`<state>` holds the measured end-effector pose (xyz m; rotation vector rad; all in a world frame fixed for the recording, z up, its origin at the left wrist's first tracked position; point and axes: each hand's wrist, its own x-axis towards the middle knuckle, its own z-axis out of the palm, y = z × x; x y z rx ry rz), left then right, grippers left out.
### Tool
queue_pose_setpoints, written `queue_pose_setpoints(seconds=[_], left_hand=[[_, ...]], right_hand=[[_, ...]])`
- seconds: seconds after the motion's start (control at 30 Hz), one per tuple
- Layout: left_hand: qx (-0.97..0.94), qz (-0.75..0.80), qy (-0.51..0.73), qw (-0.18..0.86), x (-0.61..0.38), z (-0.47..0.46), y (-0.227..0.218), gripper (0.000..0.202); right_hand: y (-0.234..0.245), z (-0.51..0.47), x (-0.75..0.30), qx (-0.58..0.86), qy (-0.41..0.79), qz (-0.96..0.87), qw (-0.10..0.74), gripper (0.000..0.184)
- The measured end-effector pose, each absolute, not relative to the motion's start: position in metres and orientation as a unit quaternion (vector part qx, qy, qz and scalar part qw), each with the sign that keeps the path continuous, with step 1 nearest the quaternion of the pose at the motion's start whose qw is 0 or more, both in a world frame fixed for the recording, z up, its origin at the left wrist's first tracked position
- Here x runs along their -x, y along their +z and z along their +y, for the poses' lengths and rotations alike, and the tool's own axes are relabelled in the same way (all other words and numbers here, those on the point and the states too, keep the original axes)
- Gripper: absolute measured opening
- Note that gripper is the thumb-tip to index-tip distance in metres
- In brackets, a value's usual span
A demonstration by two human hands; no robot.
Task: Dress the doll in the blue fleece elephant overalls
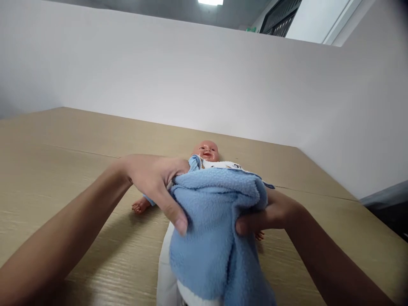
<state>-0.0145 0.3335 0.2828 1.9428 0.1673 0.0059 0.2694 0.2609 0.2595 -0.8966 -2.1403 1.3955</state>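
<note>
Gripping blue fleece cloth two-handed, in front of baby doll

Clamping left side with left hand, thumb on top; pinching folded right side with right hand, with fingers mostly hidden behind. Probably gripping from both sides to keep cloth spread. Leaving baby doll face-up on worktop, likely for steady support. Showing white fabric below; can't tell whether joined to cloth.

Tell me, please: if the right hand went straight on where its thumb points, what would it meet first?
The folds of the blue cloth, which the right hand holds; depth behind them is unclear.
</note>
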Motion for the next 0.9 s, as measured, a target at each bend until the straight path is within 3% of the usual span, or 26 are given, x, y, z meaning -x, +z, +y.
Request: queue_pose_setpoints(seconds=[0.1, 0.3, 0.43, 0.6, 0.7, 0.83, 0.9], left_hand=[[-0.826, 0.035, 0.046, 0.561, 0.014, 0.333, 0.285, 0.021], [-0.839, 0.08, 0.106, 0.528, 0.011, 0.33, 0.289, 0.018], [-0.825, 0.057, 0.008, 0.563, 0.016, 0.332, 0.29, 0.024], [-0.821, 0.077, -0.014, 0.566, 0.019, 0.333, 0.288, 0.033], [-0.821, 0.091, 0.052, 0.561, 0.017, 0.331, 0.284, 0.032], [-0.8, 0.039, 0.117, 0.587, 0.014, 0.323, 0.274, 0.029], [-0.783, 0.053, 0.14, 0.603, 0.016, 0.314, 0.269, 0.03]], right_hand=[[0.255, 0.261, -0.268, 0.326, 0.517, -0.763, 0.211, 0.067], [0.262, 0.262, -0.258, 0.219, 0.569, -0.79, 0.069, 0.053], [0.251, 0.262, -0.269, 0.243, 0.58, -0.763, 0.15, 0.047], [0.231, 0.259, -0.281, 0.291, 0.618, -0.678, 0.27, 0.069], [0.23, 0.26, -0.275, 0.256, 0.661, -0.658, 0.254, 0.068], [0.236, 0.263, -0.266, 0.167, 0.689, -0.685, 0.168, 0.056], [0.236, 0.262, -0.265, 0.22, 0.641, -0.706, 0.203, 0.057]])
